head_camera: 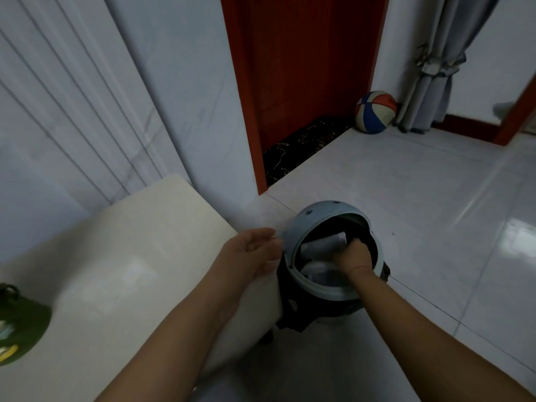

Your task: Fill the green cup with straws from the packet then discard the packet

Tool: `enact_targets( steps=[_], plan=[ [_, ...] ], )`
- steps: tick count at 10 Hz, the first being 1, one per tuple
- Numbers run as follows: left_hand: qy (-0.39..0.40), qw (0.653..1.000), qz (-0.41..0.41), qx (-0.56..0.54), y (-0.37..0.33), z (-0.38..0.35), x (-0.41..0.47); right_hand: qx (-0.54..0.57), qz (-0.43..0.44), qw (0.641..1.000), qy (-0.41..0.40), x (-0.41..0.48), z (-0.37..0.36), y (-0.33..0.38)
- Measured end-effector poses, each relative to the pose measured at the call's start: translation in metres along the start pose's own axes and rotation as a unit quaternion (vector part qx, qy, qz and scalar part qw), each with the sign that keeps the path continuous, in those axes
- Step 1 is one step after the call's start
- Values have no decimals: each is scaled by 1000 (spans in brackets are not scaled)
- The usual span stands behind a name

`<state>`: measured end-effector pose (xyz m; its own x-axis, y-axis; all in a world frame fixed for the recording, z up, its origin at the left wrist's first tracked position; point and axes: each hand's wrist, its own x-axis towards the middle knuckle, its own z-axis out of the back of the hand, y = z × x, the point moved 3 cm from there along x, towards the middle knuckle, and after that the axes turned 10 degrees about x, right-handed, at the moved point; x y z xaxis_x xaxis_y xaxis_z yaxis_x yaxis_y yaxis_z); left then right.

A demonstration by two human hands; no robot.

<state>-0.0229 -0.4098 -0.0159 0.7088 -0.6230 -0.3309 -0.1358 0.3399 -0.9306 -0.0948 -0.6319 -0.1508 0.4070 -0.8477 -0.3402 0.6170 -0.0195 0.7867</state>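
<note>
Item: discard step, late stage of the task.

Progress: the green cup [20, 326] stands at the left edge of the white table [139, 256], partly cut off by the frame; pale shapes at its mouth may be straws, but they are too blurred to confirm. Judged from this, filling looks done and only disposal remains.

Bin: a round bin [330, 250] with a pale blue rim and black liner sits on the tiled floor just beside the table's corner. Its lid is tipped back, mouth open. Crumpled white and clear waste lies inside.

Packet: not clearly told apart from the other waste in the bin. It is probably under or in the right hand; cannot tell whether it has been let go.

Right hand [355, 255]: reached down into the bin's mouth, fingers curled downward into the waste. Whether they clasp the packet or are merely closed cannot be told.

Left hand [255, 250]: loosely spread, palm turned toward the bin, fingertips at or touching the outer rim, apparently steadying it. It holds nothing.

Remaining: release the packet, withdraw the hand, let the lid close.
</note>
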Motion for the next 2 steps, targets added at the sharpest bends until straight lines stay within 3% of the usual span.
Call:
enact_targets(
  steps=[2],
  plan=[
    [-10, 1000, -2, -22, -4, 6, -13, 83, 50, 995, 17, -24, 21, 13]
  ],
)
